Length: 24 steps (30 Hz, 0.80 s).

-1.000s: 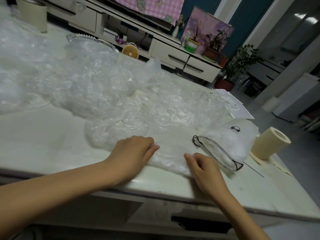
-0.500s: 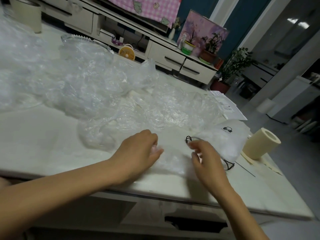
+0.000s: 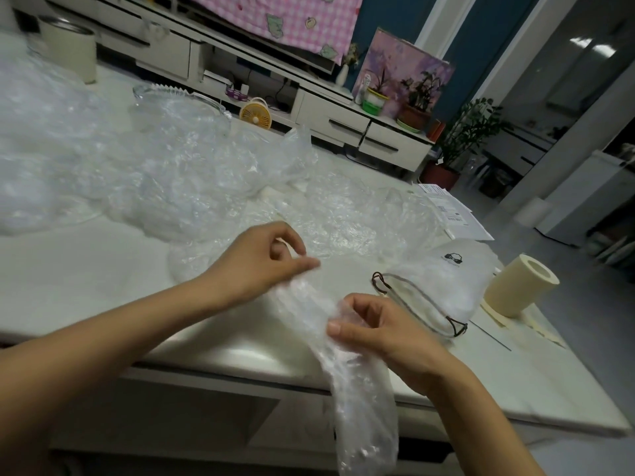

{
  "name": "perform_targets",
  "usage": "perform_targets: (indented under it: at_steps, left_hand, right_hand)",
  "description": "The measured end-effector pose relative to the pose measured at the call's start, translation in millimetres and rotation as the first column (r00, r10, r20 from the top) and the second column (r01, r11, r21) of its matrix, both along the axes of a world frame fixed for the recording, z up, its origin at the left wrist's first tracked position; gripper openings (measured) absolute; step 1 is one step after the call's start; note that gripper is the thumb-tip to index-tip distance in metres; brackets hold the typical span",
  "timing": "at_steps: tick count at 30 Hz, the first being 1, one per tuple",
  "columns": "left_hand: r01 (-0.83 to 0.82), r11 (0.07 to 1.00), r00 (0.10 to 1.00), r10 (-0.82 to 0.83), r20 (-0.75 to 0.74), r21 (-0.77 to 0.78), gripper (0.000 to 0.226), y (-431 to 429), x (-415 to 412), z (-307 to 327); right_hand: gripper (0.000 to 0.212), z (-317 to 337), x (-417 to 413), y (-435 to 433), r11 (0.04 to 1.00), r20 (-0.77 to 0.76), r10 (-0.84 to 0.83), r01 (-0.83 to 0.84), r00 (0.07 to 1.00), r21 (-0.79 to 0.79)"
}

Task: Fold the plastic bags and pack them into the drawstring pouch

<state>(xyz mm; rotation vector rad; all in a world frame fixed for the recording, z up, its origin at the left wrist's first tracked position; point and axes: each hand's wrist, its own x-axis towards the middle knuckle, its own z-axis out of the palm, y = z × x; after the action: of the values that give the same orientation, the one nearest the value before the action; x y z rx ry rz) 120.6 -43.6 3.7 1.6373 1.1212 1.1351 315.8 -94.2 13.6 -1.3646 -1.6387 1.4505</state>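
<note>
A clear crinkled plastic bag (image 3: pixel 357 400) hangs between my hands over the table's front edge, its lower end dangling below the tabletop. My left hand (image 3: pixel 261 266) pinches its upper end above the table. My right hand (image 3: pixel 381 331) grips it lower down with curled fingers. The white drawstring pouch (image 3: pixel 446 286) lies just right of my right hand, mouth open toward me, dark cord around the rim, plastic visible inside. A big pile of clear plastic bags (image 3: pixel 165 173) covers the far and left table.
A cream tape roll (image 3: pixel 519 286) stands right of the pouch. Papers (image 3: pixel 453 214) lie at the far right corner. A cream canister (image 3: pixel 68 49) and a glass dish (image 3: pixel 178 94) sit at the back left. The white table (image 3: pixel 103 286) has its front edge close to me.
Both hands have lifted the bag off the tabletop, where it lay flat a second ago, and drawn it toward me; it now hangs over the table edge.
</note>
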Motion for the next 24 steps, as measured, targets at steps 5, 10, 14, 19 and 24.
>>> perform_targets:
  at_steps: [5, 10, 14, 19, 24]
  left_hand:
    - [0.037, 0.949, 0.957, 0.056, 0.284, -0.313, 0.042, -17, 11, 5]
    - [0.237, 0.891, 0.952, -0.133, 0.277, -0.386, 0.018, -34, 28, -11]
    - [0.26, 0.866, 0.934, -0.113, 0.338, -0.427, 0.013, -30, 28, -8]
    - [0.454, 0.684, 0.796, -0.023, 0.605, -0.571, 0.024, -22, 25, -6]
    - [0.563, 0.604, 0.81, -0.269, 0.521, -0.563, 0.016, -29, 25, -8]
  right_hand:
    - [0.019, -2, -4, 1, 0.975, -0.141, -0.212, 0.218, 0.967, 0.034]
    - [0.024, -2, -7, 4, 0.968, -0.224, -0.249, 0.245, 0.942, -0.048]
    - [0.024, 2, -11, 4, 0.968, -0.276, -0.25, 0.237, 0.928, -0.079]
    - [0.049, 2, -12, 5, 0.956, -0.164, -0.236, 0.259, 0.958, 0.14]
    - [0.053, -4, -12, 7, 0.93, -0.107, -0.262, 0.281, 0.959, 0.239]
